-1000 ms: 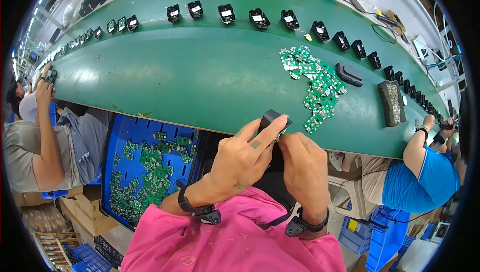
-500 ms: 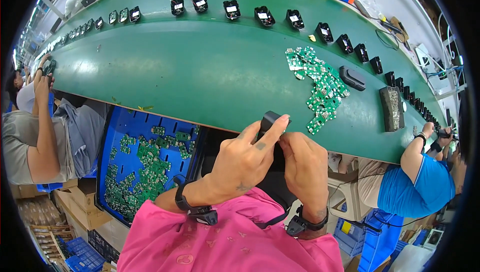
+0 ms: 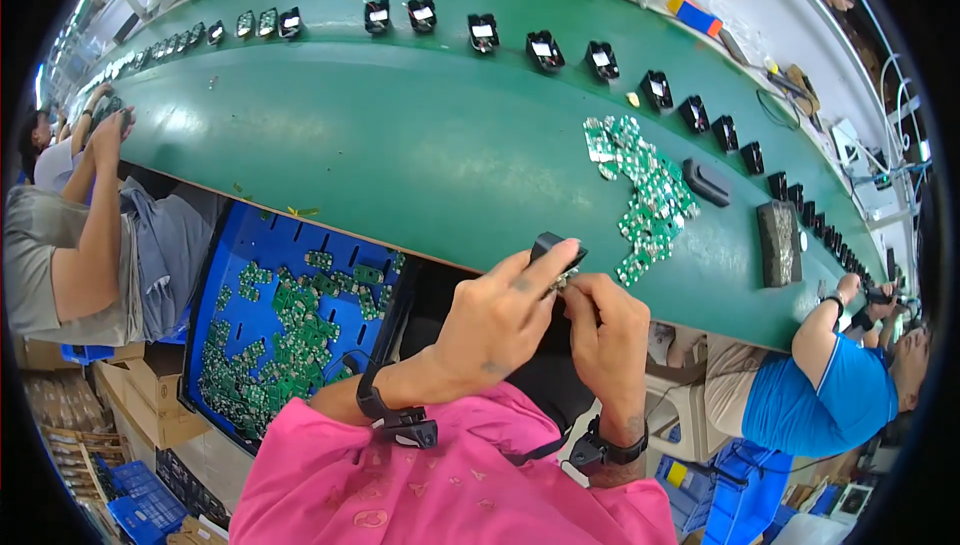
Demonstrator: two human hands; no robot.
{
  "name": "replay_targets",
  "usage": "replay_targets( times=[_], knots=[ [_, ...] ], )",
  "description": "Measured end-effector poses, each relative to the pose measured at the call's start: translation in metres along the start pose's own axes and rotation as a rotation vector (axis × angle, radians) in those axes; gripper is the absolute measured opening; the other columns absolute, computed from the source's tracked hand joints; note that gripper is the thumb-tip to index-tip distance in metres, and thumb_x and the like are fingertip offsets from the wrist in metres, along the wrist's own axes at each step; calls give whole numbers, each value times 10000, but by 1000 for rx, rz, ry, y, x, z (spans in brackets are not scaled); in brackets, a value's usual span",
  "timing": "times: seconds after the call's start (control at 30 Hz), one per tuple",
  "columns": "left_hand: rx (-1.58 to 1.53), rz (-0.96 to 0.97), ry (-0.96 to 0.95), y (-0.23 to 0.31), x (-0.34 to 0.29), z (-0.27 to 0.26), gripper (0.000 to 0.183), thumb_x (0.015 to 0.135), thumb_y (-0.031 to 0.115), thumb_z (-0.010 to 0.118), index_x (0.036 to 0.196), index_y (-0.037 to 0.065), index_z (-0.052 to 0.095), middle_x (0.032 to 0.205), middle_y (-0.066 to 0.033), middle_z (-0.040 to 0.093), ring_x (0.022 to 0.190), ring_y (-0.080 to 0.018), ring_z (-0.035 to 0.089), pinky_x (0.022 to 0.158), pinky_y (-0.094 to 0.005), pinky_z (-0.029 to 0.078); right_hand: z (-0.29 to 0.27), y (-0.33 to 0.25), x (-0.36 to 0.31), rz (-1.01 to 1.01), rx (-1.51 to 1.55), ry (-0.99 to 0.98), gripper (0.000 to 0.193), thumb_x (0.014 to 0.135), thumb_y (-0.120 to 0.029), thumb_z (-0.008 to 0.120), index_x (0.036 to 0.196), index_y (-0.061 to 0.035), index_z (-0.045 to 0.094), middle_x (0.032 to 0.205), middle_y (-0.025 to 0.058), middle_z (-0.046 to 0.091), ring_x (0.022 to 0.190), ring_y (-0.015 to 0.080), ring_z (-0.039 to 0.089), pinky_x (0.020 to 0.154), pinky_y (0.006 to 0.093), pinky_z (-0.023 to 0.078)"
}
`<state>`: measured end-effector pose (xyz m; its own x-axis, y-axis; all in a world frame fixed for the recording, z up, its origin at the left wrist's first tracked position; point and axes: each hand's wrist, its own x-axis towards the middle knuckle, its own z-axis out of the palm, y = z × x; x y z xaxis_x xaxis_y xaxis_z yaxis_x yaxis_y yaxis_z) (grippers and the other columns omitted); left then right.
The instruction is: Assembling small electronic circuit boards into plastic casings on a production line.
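My left hand [image 3: 492, 320] is wrapped round a small black plastic housing [image 3: 546, 245], just over the near edge of the green worktable [image 3: 400, 165]. Part of a circuit board seems to show at the housing's open side, mostly hidden by fingers. My right hand [image 3: 610, 330] is closed in a pinch against that side, and whatever its fingertips grip is too small to make out. Beyond my hands lies a loose pile of green circuit boards [image 3: 655, 200], with a black rounded cover [image 3: 707, 183] to its right.
Open black housings [image 3: 544, 50] stand in a curved row along the far side. A dark speckled block [image 3: 778, 245] sits at right. At my left, a blue tray [image 3: 250, 245] holds many boards. Co-workers sit on both sides, one in a blue shirt [image 3: 825, 385].
The view has shifted slightly. My left hand has tilted the housing, so more of its open side shows. My right fingertips stay close against it.
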<state>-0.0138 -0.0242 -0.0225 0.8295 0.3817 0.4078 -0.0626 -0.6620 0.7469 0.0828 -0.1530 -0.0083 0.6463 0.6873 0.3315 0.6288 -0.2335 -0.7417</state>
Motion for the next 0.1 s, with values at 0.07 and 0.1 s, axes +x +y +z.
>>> replay_targets(
  times=[0.07,0.1],
  knots=[
    [-424,-281,-99,-2,4,-11,458,919,-18,627,1369,42,568,1226,-178,657,881,-157,715,720,-300,615,3,10,-5,105,77,54,74,939,-85,636,937,-11,647,764,114,673,658,291,646,610,360,493],
    [-553,-349,-95,-5,2,-11,464,942,21,622,1398,72,552,1238,-130,663,885,-224,729,749,-284,609,3,11,-11,235,150,106,129,977,-153,643,933,-32,655,774,72,696,659,271,648,612,351,499]
  ],
)
